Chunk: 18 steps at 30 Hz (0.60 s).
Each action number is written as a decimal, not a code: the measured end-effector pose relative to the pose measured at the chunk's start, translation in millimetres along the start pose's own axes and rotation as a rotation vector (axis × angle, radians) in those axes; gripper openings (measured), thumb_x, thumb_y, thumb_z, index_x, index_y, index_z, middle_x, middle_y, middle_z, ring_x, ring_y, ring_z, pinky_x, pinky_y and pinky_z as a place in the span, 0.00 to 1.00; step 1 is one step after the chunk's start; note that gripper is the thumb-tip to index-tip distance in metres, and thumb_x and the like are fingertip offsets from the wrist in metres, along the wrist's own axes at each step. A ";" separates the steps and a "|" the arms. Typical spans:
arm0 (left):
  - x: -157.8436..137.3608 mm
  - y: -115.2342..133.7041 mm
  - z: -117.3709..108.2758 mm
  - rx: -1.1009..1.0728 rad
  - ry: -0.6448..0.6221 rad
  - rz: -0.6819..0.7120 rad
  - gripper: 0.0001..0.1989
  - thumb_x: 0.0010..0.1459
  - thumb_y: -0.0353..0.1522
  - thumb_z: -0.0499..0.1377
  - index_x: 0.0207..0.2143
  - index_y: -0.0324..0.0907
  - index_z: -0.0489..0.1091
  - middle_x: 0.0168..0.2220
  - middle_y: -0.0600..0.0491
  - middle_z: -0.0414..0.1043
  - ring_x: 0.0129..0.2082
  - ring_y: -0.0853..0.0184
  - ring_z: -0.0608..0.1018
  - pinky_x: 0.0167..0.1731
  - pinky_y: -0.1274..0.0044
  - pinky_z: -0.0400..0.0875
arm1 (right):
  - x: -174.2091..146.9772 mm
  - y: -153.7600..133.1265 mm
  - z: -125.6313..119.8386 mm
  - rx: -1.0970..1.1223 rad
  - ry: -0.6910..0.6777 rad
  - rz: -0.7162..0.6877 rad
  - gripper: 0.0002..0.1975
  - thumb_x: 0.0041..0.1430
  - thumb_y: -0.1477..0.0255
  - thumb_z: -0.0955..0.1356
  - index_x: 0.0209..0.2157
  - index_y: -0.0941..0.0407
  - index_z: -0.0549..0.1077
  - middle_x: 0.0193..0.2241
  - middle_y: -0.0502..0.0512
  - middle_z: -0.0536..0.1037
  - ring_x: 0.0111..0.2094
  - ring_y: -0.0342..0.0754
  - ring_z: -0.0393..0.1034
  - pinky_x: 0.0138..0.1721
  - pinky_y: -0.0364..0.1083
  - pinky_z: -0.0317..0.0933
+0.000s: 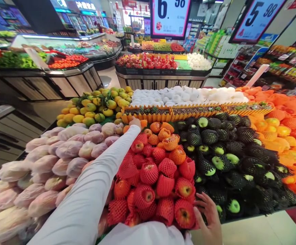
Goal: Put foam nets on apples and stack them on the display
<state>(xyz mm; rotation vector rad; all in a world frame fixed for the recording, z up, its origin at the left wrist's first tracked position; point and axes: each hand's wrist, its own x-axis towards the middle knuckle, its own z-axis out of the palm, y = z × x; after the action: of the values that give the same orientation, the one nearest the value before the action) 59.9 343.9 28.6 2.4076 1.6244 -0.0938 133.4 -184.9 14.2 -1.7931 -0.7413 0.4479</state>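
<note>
The left hand reaches to the yellow fence-style planter; its fingers are hidden, so its grip cannot be determined. Orange-netted apples lie to its right and nearer. The right hand has its fingers spread apart. Red-netted apples lie immediately left of it; black-netted fruit lies beyond it.

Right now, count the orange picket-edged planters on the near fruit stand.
3, in one row: the left planter behind the left hand, the middle planter behind black-netted fruit, the right planter nearest the orange-wrapped fruit. Others could be hidden behind fruit.
</note>
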 end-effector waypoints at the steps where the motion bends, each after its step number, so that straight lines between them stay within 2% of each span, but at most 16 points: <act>1: -3.7 3.7 0.1 0.005 0.010 0.046 0.31 0.56 0.40 0.59 0.57 0.31 0.60 0.61 0.29 0.52 0.54 0.46 0.70 0.51 0.61 0.65 | 4.9 -2.8 3.3 -0.001 0.000 -0.017 0.26 0.59 0.66 0.69 0.57 0.52 0.61 0.52 0.65 0.71 0.43 0.52 0.73 0.42 0.52 0.72; 4: -15.3 15.3 4.5 0.013 -0.022 0.192 0.26 0.57 0.40 0.57 0.56 0.38 0.64 0.58 0.38 0.60 0.54 0.52 0.71 0.52 0.66 0.65 | 15.7 -11.4 14.0 -0.007 -0.027 -0.068 0.24 0.61 0.67 0.68 0.57 0.52 0.61 0.50 0.64 0.72 0.43 0.51 0.73 0.42 0.51 0.72; 7: -22.0 23.1 13.9 0.015 -0.111 0.256 0.23 0.55 0.42 0.58 0.49 0.38 0.71 0.49 0.40 0.71 0.50 0.54 0.74 0.49 0.68 0.67 | 19.1 -17.2 22.6 -0.015 -0.072 -0.119 0.23 0.61 0.68 0.67 0.57 0.51 0.61 0.50 0.64 0.72 0.43 0.51 0.73 0.41 0.51 0.72; 9: -22.9 26.0 21.3 0.013 -0.131 0.241 0.25 0.56 0.44 0.57 0.49 0.36 0.71 0.49 0.39 0.71 0.48 0.54 0.75 0.48 0.67 0.68 | 17.2 -18.0 25.6 -0.016 -0.082 -0.141 0.23 0.61 0.69 0.67 0.57 0.51 0.61 0.51 0.64 0.71 0.43 0.51 0.73 0.41 0.51 0.72; 13: -20.6 33.8 34.9 0.008 -0.120 0.160 0.30 0.57 0.47 0.56 0.52 0.33 0.69 0.56 0.34 0.66 0.50 0.51 0.74 0.48 0.64 0.68 | 7.4 -15.1 25.2 -0.018 -0.076 -0.141 0.23 0.62 0.69 0.66 0.57 0.51 0.61 0.51 0.64 0.71 0.43 0.51 0.73 0.41 0.51 0.73; 16: -18.1 43.2 42.5 0.010 -0.106 0.078 0.30 0.58 0.46 0.57 0.53 0.31 0.67 0.58 0.31 0.61 0.52 0.50 0.73 0.48 0.63 0.68 | -1.8 -14.7 21.9 -0.035 -0.055 -0.132 0.22 0.62 0.69 0.66 0.57 0.51 0.60 0.51 0.64 0.71 0.42 0.50 0.73 0.41 0.50 0.73; 18: -16.5 48.4 45.5 0.002 -0.107 0.036 0.28 0.60 0.44 0.56 0.54 0.31 0.66 0.57 0.33 0.63 0.53 0.53 0.72 0.49 0.62 0.68 | -8.2 -16.0 19.4 -0.052 -0.037 -0.127 0.22 0.63 0.69 0.66 0.57 0.51 0.60 0.51 0.63 0.71 0.42 0.49 0.73 0.42 0.50 0.73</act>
<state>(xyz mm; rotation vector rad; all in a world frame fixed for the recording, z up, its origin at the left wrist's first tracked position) 101.8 301.4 -4.9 2.3884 1.5343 -0.2143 111.0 -173.4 22.2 -1.7782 -0.8950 0.3809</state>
